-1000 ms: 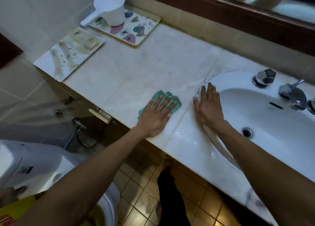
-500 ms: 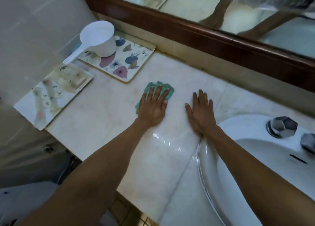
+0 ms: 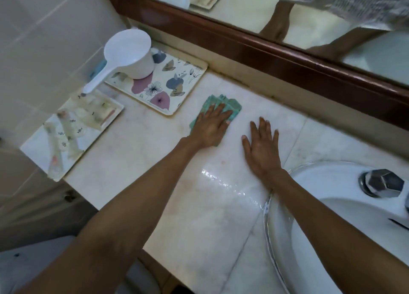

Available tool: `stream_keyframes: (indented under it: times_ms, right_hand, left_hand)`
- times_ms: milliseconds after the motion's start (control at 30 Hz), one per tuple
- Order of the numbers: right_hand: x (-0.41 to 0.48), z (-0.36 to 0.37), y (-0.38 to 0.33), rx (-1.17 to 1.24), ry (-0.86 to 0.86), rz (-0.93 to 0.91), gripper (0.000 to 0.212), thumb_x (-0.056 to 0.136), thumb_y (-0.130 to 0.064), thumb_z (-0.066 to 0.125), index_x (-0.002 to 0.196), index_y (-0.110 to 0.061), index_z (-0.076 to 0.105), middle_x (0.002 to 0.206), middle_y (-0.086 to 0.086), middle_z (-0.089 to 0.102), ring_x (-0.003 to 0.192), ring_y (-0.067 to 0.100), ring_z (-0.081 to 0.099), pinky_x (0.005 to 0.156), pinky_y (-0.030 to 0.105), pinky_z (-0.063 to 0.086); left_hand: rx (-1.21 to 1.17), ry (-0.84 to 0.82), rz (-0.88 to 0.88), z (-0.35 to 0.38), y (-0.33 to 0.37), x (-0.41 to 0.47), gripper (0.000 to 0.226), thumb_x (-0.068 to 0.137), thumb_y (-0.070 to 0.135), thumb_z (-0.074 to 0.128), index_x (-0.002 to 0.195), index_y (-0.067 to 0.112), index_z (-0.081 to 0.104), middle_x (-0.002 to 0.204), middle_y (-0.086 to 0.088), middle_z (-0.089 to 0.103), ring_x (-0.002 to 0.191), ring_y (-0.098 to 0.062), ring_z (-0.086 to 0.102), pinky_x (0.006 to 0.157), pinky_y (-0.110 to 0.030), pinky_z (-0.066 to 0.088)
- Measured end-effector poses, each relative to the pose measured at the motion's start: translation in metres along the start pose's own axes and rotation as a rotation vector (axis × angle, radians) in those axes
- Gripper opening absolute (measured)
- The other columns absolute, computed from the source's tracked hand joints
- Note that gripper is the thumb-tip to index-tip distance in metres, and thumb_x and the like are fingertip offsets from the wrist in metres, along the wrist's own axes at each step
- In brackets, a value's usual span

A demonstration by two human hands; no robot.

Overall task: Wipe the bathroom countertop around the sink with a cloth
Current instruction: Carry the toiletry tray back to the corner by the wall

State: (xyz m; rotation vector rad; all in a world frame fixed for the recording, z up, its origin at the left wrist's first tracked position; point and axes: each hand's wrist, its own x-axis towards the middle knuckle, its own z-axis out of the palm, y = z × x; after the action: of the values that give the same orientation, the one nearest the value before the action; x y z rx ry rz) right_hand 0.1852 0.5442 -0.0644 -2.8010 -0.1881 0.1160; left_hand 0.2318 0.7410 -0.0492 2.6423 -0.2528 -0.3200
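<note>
A folded green cloth [image 3: 230,106] lies on the pale marble countertop [image 3: 137,147], near the back, left of the white sink [image 3: 332,183]. My left hand [image 3: 210,127] presses flat on the cloth, fingers spread over it and covering most of it. My right hand [image 3: 261,147] rests palm-down on the bare marble just right of the cloth, fingers apart, holding nothing. A wet shiny streak [image 3: 228,183] runs across the marble below the hands toward the sink rim.
A flowered tray [image 3: 172,87] with a white scoop [image 3: 130,56] stands at the back left. A second tray [image 3: 73,129] with small toiletries sits at the counter's left end. A metal tap handle [image 3: 382,181] is on the sink. A wood-framed mirror [image 3: 265,50] runs behind.
My left hand has pushed the cloth from the counter's front edge toward the back. My right hand left the sink rim and now lies on the marble beside it.
</note>
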Motion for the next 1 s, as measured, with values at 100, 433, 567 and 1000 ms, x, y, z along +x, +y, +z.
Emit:
stream_keyframes:
  times_ms: [100,433,567,1000]
  right_hand:
    - [-0.01,-0.011,-0.033,0.017,0.056,-0.03,0.045,0.104,-0.035,0.033,0.137,-0.011,0.052,0.148,0.015,0.046,0.137,0.032,0.042,0.108,0.047,0.036]
    - [0.012,-0.016,-0.228,-0.032,0.156,-0.233,0.034,0.091,-0.043,0.052,0.084,-0.015,0.071,0.067,0.009,0.07,0.057,0.033,0.066,0.054,0.03,0.041]
    - [0.034,0.001,-0.295,0.079,0.055,-0.223,0.032,0.094,-0.04,0.049,0.1,-0.017,0.072,0.084,0.013,0.074,0.076,0.038,0.068,0.067,0.036,0.046]
    - [0.103,0.064,-0.417,0.125,-0.3,-0.282,0.061,0.098,-0.031,0.055,0.133,0.017,0.041,0.129,0.04,0.048,0.119,0.051,0.047,0.099,0.049,0.037]
  left_hand:
    - [-0.348,0.203,-0.06,-0.04,-0.001,-0.041,0.043,0.108,0.037,0.043,0.146,0.021,0.054,0.145,-0.004,0.059,0.124,-0.023,0.062,0.105,-0.033,0.047]
    - [-0.318,0.653,-0.512,-0.116,-0.156,-0.234,0.027,0.105,0.042,0.044,0.124,0.032,0.062,0.093,0.009,0.075,0.065,-0.012,0.069,0.073,-0.035,0.056]
    - [-0.351,0.808,-0.822,-0.141,-0.233,-0.276,0.025,0.103,0.025,0.051,0.121,0.02,0.066,0.108,-0.004,0.075,0.09,-0.022,0.07,0.075,-0.026,0.045]
    - [-0.578,0.676,-0.977,-0.151,-0.36,-0.3,0.047,0.094,0.029,0.068,0.138,0.018,0.055,0.13,-0.004,0.067,0.117,-0.027,0.063,0.095,-0.037,0.05]
